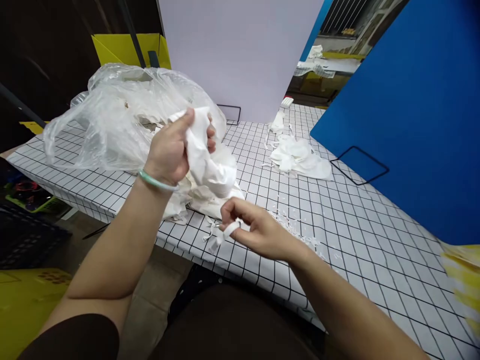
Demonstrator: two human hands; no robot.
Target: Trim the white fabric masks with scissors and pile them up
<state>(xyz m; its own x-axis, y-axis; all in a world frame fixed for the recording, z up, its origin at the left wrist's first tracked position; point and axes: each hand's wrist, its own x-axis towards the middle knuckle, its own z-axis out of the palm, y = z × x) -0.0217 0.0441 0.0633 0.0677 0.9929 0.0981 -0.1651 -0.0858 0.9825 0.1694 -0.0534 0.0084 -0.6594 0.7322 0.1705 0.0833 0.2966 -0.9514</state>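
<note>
My left hand [170, 147], a pale green bangle at its wrist, is raised above the table's near edge with its fingers closed round a crumpled white cloth piece [204, 157]. Lower and to the right, my right hand [258, 230] hovers over the gridded tabletop [356, 235] with its fingers pinched on a small white strip [229, 231]. More white cloth pieces [210, 202] lie heaped on the table under the held one. Thin white trimmings are scattered near my right hand.
A large clear plastic bag [108, 120] of white material fills the table's left back. A smaller pile of white cloth [300, 157] lies further back. A white board [240, 55] and a blue board [408, 115] stand upright along the back and right. Yellow boxes sit on the floor.
</note>
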